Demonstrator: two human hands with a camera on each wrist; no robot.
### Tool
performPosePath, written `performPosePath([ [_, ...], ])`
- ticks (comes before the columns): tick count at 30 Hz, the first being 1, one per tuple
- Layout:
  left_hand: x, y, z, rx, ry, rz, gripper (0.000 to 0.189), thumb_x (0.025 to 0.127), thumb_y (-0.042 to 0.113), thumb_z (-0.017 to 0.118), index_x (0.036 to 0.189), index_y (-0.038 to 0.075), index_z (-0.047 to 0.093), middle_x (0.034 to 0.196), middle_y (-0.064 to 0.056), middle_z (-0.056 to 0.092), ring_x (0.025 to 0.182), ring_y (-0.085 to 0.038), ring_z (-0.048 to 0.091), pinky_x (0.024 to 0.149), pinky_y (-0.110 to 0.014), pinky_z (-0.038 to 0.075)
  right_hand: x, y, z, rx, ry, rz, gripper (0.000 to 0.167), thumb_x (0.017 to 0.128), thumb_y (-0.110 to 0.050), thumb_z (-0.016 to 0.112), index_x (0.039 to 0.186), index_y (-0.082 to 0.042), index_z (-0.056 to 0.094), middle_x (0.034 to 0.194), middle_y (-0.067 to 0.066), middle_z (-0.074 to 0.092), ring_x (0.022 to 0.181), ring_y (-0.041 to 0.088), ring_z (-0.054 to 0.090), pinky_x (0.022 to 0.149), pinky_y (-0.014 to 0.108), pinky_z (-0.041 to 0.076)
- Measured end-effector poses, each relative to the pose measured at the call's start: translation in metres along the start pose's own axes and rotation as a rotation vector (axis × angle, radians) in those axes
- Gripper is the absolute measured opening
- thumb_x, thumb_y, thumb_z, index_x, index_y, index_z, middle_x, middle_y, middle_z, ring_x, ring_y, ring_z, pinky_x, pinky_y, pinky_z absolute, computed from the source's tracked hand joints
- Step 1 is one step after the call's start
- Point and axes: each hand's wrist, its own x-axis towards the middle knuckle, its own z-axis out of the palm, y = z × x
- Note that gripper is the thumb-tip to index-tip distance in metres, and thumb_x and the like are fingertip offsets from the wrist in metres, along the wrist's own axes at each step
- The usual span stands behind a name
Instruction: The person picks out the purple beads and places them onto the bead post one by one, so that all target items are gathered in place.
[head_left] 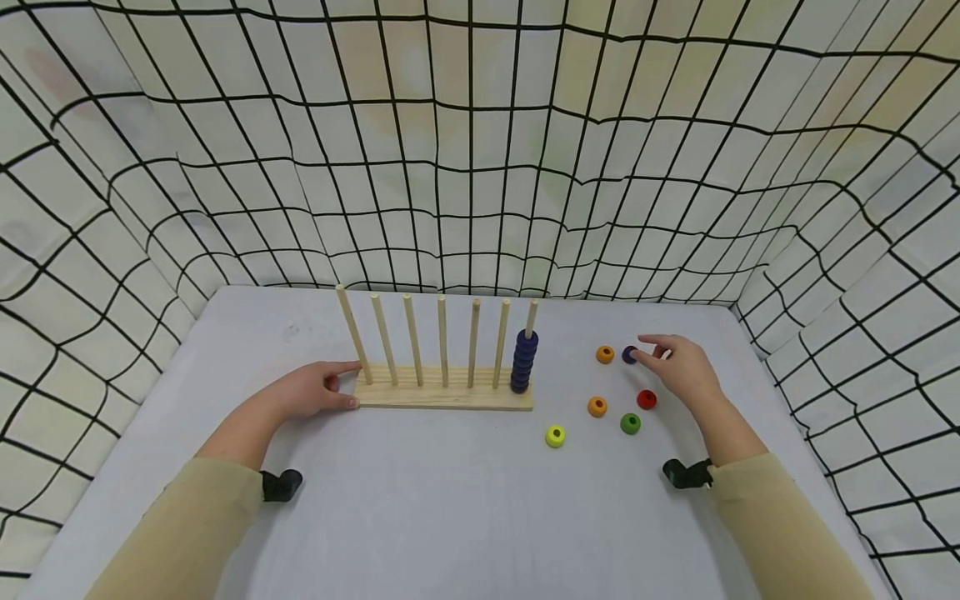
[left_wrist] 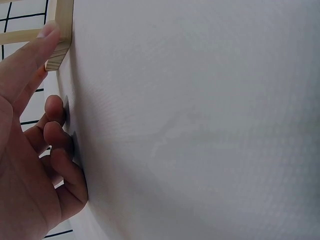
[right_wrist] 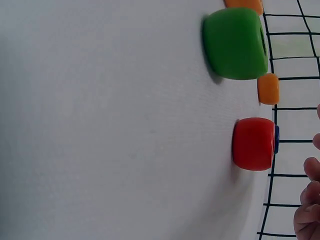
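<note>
A wooden peg rack [head_left: 420, 397] with several upright pegs stands on the table, and a stack of dark blue beads [head_left: 523, 362] fills most of its rightmost peg. My left hand [head_left: 303, 390] holds the rack's left end, thumb [left_wrist: 47, 37] at the front edge and index finger at the back; its other fingers curl down by the tabletop. To the right, my right hand [head_left: 684, 367] is over a loose dark blue bead [head_left: 628, 355], thumb and index finger spread apart close beside it. In the right wrist view that bead sits partly hidden behind the red bead [right_wrist: 253, 144].
Around the right hand lie two orange beads [head_left: 604, 355], a green bead [head_left: 631, 423] and a yellow bead [head_left: 555, 436]. The white table [head_left: 450, 508] is bordered at the back and sides by black netting [head_left: 472, 171] over pale walls.
</note>
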Motion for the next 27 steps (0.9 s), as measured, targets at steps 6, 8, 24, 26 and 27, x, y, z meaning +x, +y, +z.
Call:
performPosePath([
  [6,0.0,-0.001,0.001,-0.002,0.004,-0.006,0.077,0.086,0.038,0.077,0.149,0.008,0.044,0.082,-0.006,0.044,0.073,-0.02,0.042,0.064,-0.034,0.034,0.003,0.005,0.002,0.005,-0.044,0.011,0.055,0.096,-0.041,0.065,0.14,-0.01,0.057,0.105,0.013,0.058,0.084,0.026,0.049,0.064,0.034,0.039],
  [8,0.001,-0.001,0.001,-0.002,0.005,-0.006,0.077,0.086,0.038,0.077,0.149,0.009,0.045,0.082,-0.005,0.044,0.073,-0.02,0.041,0.064,-0.034,0.033,0.005,0.007,0.004,0.008,-0.058,0.017,0.057,0.095,-0.043,0.065,0.141,-0.011,0.056,0.108,0.014,0.058,0.086,0.027,0.05,0.065,0.034,0.04],
  [24,0.003,-0.004,0.001,0.002,0.001,-0.006,0.078,0.086,0.037,0.078,0.149,0.007,0.044,0.081,-0.006,0.044,0.073,-0.02,0.042,0.064,-0.034,0.034,0.015,0.02,0.015,0.046,-0.147,0.079,0.065,0.094,-0.045,0.066,0.146,-0.01,0.049,0.121,0.02,0.053,0.103,0.034,0.047,0.077,0.04,0.042],
  [26,0.004,-0.004,0.001,0.004,0.001,-0.006,0.078,0.086,0.038,0.078,0.149,0.007,0.044,0.081,-0.006,0.045,0.073,-0.02,0.042,0.064,-0.034,0.034,0.016,0.02,0.016,0.047,-0.151,0.082,0.066,0.094,-0.045,0.066,0.147,-0.01,0.048,0.122,0.02,0.053,0.104,0.035,0.047,0.079,0.041,0.043],
  [27,0.004,-0.005,0.001,0.005,0.002,-0.006,0.078,0.086,0.038,0.078,0.149,0.008,0.044,0.081,-0.006,0.045,0.073,-0.02,0.042,0.064,-0.034,0.034,0.017,0.021,0.016,0.05,-0.154,0.086,0.066,0.094,-0.045,0.066,0.147,-0.01,0.048,0.122,0.02,0.053,0.105,0.035,0.047,0.079,0.041,0.043],
])
